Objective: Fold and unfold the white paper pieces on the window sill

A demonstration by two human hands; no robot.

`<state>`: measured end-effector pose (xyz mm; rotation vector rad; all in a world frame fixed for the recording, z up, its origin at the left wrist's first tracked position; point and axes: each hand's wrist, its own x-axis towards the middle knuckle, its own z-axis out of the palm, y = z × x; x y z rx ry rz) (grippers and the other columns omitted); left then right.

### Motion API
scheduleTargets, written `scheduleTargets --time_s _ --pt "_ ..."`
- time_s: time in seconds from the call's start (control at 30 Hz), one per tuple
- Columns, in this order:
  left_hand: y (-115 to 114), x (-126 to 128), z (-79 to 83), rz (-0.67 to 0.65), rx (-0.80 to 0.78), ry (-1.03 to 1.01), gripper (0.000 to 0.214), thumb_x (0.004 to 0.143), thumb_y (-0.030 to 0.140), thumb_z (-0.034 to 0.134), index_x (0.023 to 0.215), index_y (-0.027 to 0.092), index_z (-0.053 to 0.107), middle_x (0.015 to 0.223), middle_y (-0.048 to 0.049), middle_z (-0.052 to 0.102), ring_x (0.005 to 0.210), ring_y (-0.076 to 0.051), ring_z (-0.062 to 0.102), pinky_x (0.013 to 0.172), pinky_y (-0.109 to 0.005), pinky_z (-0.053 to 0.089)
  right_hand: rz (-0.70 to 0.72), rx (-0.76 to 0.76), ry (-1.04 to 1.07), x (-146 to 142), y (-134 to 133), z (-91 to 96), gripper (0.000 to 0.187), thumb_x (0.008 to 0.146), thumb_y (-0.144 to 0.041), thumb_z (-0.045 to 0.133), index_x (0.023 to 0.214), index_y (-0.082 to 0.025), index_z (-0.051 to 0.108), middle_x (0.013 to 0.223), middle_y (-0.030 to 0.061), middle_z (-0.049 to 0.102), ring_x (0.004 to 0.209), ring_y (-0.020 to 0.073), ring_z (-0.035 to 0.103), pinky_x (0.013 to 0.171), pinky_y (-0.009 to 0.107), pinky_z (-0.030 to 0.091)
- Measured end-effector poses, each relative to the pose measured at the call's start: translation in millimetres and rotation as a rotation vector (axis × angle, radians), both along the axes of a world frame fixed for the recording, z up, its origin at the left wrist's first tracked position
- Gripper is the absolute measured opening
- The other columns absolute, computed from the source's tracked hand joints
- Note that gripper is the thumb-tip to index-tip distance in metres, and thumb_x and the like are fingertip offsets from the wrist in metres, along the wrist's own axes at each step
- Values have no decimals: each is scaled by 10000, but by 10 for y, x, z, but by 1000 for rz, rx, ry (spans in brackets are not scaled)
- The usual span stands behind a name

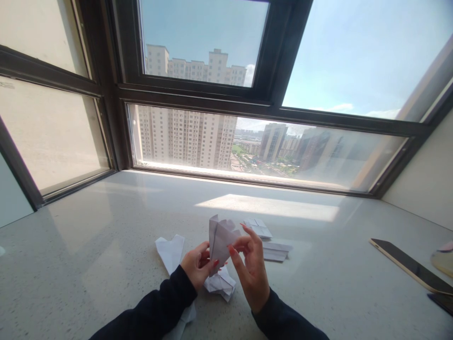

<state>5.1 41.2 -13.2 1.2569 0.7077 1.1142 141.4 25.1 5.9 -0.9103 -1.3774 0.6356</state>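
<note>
A piece of white folded paper (pixel 222 238) with a pleated, uneven top edge is held upright above the counter. My left hand (pixel 198 265) is closed around its lower left side, thumb in front. At its right edge, the thumb and a finger of my right hand (pixel 253 271) pinch the paper, while the index finger is raised. Below lies a crumpled-looking folded paper (pixel 222 283). To the left, a white paper shape (pixel 170 250) is partly hidden by my left hand and sleeve. Beyond my right hand rest a folded paper square (pixel 259 227) and a folded paper strip (pixel 276 251).
The pale speckled counter (pixel 106 264) runs back to a dark-framed window (pixel 212 97) with tall buildings outside. A phone (pixel 410 264) lies at the right, beside a dark object (pixel 442 302) and a rounded item (pixel 444 259) cut off by the view's edge.
</note>
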Motion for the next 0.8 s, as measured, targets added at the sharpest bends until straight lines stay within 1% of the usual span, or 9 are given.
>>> scheduleTargets --time_s 0.07,0.13,0.2,0.3,0.37,0.47,0.63,0.8 --pt "19 -13 2 32 -47 -39 474 581 374 695 943 127 514 806 -100 663 730 -232 632 661 -304 484 -141 12 -34 24 38 -28 486 713 -290 576 1155 -225 384 752 -6 468 673 146 489 647 304 411" --pt "23 -19 12 38 -73 -51 475 566 371 707 930 130 522 783 -90 667 718 -229 634 670 -309 481 -184 -27 -33 36 74 -52 532 687 -298 604 1164 -225 382 741 -17 450 626 128 469 605 279 406" --pt "20 -20 18 29 -82 -56 481 562 365 712 938 128 529 770 -87 670 727 -231 633 678 -312 478 -119 -101 2 34 98 -71 602 678 -312 616 1200 -216 333 706 -28 462 584 120 466 559 263 407" --pt "10 -12 19 5 -100 -60 497 559 363 716 951 117 533 766 -95 673 742 -236 631 663 -303 478 70 -242 74 21 105 -86 681 689 -344 604 1241 -186 237 612 -43 514 510 123 483 496 259 412" --pt "0 -5 19 -11 -126 -64 500 556 367 718 946 114 534 767 -102 673 746 -240 633 639 -292 477 129 -285 120 20 95 -86 706 686 -350 609 1244 -177 212 554 -57 527 462 123 488 466 258 415" --pt "-17 0 21 -42 -169 -76 482 557 357 722 935 122 536 779 -108 671 764 -253 633 620 -285 471 88 -250 140 32 76 -71 684 673 -325 631 1220 -192 242 517 -70 513 478 140 520 461 260 423" --pt "-30 2 11 -93 -191 -69 469 557 330 730 936 128 541 797 -112 667 762 -255 633 628 -292 461 67 -190 105 39 55 -39 595 696 -291 614 1179 -205 277 550 -55 527 578 166 563 515 277 442" --pt "-30 1 7 -121 -187 -23 459 560 305 731 943 131 546 823 -114 659 745 -243 632 631 -298 460 75 -197 100 28 42 -37 583 697 -299 610 1168 -208 279 572 -46 553 499 137 530 474 260 440"
